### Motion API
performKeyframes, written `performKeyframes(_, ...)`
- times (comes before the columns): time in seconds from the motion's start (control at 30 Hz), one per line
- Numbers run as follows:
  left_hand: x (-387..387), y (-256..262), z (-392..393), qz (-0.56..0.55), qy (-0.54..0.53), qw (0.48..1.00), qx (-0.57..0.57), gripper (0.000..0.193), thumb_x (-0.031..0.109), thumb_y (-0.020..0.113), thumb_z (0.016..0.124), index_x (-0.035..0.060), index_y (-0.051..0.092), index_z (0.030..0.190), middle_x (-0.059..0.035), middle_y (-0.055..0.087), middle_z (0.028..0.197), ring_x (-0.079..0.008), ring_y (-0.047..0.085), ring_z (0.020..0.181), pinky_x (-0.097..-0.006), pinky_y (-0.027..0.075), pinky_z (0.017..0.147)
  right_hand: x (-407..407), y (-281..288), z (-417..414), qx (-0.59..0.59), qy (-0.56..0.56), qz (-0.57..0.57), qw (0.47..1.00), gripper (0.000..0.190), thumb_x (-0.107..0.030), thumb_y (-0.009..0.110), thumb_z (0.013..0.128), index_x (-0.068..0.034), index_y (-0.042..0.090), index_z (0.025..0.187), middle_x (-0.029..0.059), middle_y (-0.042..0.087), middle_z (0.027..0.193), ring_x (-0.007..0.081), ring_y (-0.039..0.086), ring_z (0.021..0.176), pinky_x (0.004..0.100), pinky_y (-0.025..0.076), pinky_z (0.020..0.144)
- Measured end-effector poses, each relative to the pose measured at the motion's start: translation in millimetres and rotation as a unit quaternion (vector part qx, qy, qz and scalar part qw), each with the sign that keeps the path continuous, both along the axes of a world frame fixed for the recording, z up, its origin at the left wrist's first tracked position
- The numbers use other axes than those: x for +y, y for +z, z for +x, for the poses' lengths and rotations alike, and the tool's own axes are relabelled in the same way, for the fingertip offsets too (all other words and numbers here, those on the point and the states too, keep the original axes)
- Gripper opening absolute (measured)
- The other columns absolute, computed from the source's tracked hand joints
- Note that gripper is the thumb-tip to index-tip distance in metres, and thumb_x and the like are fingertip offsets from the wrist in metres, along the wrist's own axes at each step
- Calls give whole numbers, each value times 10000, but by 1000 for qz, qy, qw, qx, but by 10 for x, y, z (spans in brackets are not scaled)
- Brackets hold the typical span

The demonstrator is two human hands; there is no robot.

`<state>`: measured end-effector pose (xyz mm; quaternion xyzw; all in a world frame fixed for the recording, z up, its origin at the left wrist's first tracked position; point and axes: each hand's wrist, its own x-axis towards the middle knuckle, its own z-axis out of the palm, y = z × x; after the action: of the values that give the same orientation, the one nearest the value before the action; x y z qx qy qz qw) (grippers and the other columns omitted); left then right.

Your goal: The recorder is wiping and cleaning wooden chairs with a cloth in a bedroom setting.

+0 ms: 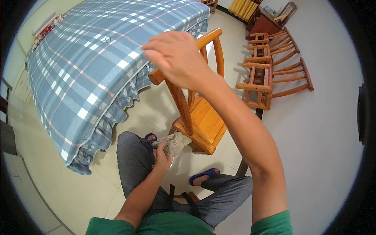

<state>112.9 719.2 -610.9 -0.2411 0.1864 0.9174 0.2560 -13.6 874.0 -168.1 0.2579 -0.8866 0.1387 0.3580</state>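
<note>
My left hand [163,157] grips a crumpled beige cloth [176,144] low down, between my knees and close to the front corner of a wooden chair. The chair [205,117] is orange-brown, with a slatted back and a flat panelled seat, and its back is towards me. Over the rounded top rail [210,38] of that back is my right hand [176,58], slightly blurred. It hides the middle of the rail, and its fingers reach past the rail to the left. Whether the fingers touch or grasp the wood cannot be made out.
A bed with a blue plaid cover [97,58] fills the upper left. Several wooden chairs [261,70] are lined up along the wall at right. Behind them stands a dark red cabinet [265,23] near a yellow curtain [242,8]. My feet wear blue slippers [202,174] on the tiled floor [79,202].
</note>
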Motion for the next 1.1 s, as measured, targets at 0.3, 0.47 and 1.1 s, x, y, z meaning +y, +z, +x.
performKeyframes(0.3, 122, 923, 76, -407, -27, 863, 298, 359, -15, 670, 861, -16, 599, 1213, -123, 661, 1207, -239, 635, 1138, -346, 481, 1020, 229, -584, 353, -86, -95, -39, 991, 290, -218, 469, 957, -88, 620, 746, 99, 637, 802, 334, 594, 832, 487, 400, 910)
performKeyframes(0.47, 294, 1272, 207, -419, -101, 809, 399, 330, 72, 744, 870, -25, 630, 1164, -120, 701, 1113, -247, 676, 1045, -331, 512, 930, 597, -204, 1251, -105, -99, -80, 986, 261, -170, 450, 946, -92, 561, 723, 56, 553, 740, 272, 537, 793, 429, 364, 921)
performKeyframes(1.1, 1315, 964, 446, -389, -83, 357, 845, 236, 95, 644, 806, 58, 613, 1037, -139, 633, 1066, -345, 598, 1090, -462, 476, 963, 1267, 125, 2960, -141, -184, -260, 937, 412, -168, 390, 972, -99, 503, 582, 55, 582, 632, 204, 521, 716, 436, 326, 1036)
